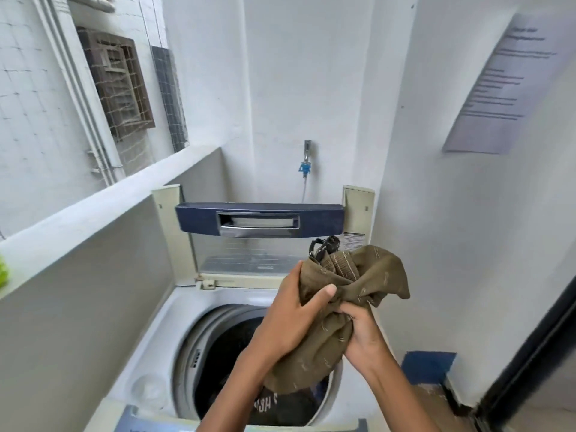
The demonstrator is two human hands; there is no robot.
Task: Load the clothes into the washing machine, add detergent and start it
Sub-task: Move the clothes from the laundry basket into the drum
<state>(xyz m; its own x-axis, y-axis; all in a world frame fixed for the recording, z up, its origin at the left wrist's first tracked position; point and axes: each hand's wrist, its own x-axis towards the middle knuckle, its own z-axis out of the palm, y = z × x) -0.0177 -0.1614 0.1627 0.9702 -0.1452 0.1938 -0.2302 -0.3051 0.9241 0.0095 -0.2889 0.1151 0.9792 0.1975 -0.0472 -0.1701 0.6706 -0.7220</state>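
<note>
Head view: left hand (296,316) and right hand (358,330) both clench a bunched olive cloth (330,313), woven with pale flecks, above the washer's (156,338) round open drum (218,347).

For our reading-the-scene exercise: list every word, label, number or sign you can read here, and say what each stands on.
Wall notice: lines of print, too blurred to read.
Sticker on the raised lid: too small to read.
Dark garment in the drum: pale letters, upside down and partly hidden; not readable with certainty.
Nothing else carries legible text.
</note>
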